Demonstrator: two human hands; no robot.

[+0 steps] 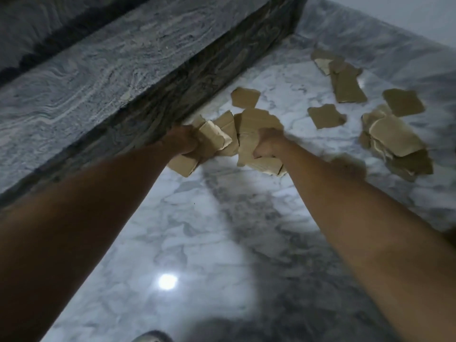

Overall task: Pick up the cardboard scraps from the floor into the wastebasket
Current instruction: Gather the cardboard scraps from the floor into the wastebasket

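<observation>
Fingers of my left hand (183, 144) curl tight round a bunch of cardboard scraps (212, 140), and my right hand (267, 144) clutches a second bunch (254, 124) the same way, both held over the marble floor (197, 230) beside the dark stone step (202, 70). More loose scraps (325, 116) lie at one to two o'clock, with a heap (394, 141) at three.

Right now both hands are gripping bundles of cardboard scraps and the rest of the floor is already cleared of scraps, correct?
Not quite. The head view shows the left hand and right hand each gripping scraps, but the marble floor is not cleared: loose scraps and a pile lie to the right.
</observation>
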